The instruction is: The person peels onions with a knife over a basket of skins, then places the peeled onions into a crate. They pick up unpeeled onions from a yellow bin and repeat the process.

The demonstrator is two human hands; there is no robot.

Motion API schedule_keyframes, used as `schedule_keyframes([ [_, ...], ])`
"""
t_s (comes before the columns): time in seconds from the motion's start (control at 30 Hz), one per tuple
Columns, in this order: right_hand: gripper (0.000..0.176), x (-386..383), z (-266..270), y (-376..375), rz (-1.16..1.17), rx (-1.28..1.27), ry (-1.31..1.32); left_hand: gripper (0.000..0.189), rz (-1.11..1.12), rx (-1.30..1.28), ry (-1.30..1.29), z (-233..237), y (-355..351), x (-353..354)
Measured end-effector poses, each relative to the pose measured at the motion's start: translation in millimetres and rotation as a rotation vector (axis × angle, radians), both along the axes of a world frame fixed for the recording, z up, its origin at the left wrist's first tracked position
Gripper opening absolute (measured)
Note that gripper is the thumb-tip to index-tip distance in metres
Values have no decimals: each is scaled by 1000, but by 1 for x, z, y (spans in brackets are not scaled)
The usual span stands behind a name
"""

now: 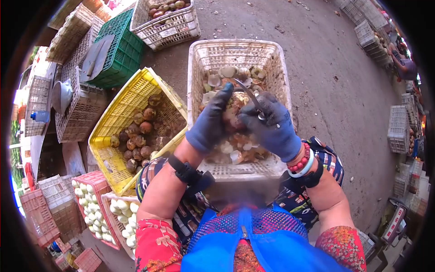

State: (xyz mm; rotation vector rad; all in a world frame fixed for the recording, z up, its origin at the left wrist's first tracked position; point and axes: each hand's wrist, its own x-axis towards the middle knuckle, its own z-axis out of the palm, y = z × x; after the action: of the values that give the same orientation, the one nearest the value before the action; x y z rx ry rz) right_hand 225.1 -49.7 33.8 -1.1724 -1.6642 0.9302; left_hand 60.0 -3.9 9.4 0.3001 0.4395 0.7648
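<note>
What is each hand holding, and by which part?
The right hand grips a curved knife at its handle end; the left hand holds a round vegetable by its side.

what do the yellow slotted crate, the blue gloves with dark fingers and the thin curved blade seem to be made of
Yellow slotted crate: likely moulded plastic, slightly glossy, with even colour and regular openings.
Blue gloves with dark fingers: probably fabric, matte; the darker fingers could be a rubbery coating or dirt.
Thin curved blade: apparently metal, grey with a dull sheen.
</note>
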Motion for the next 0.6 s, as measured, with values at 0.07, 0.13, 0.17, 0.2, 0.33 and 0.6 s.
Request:
schedule_keyframes([
  [0.07, 13, 9, 7, -3, 217, -184, 28, 54, -1, -110, -35, -9, 12, -12],
  [0.13, 17, 16, 11, -7, 493, -354, 17, 63, 69, -167, 132, -6, 23, -27],
  [0.17, 23, 16, 12, -8, 447, -457, 73, 62, 37, -111, 131, -8, 27, -36],
  [0.2, 30, 15, 14, -9, 395, -561, 128, 62, 64, -152, 135, -9, 28, -39],
  [0.33, 54, 11, 23, -5, 176, -750, 190, 62, -24, -158, 110, -3, 21, -54],
  [0.6, 43, -2, 20, -1, 185, -626, 138, 60, -23, -26, 179, -5, 13, -56],
])
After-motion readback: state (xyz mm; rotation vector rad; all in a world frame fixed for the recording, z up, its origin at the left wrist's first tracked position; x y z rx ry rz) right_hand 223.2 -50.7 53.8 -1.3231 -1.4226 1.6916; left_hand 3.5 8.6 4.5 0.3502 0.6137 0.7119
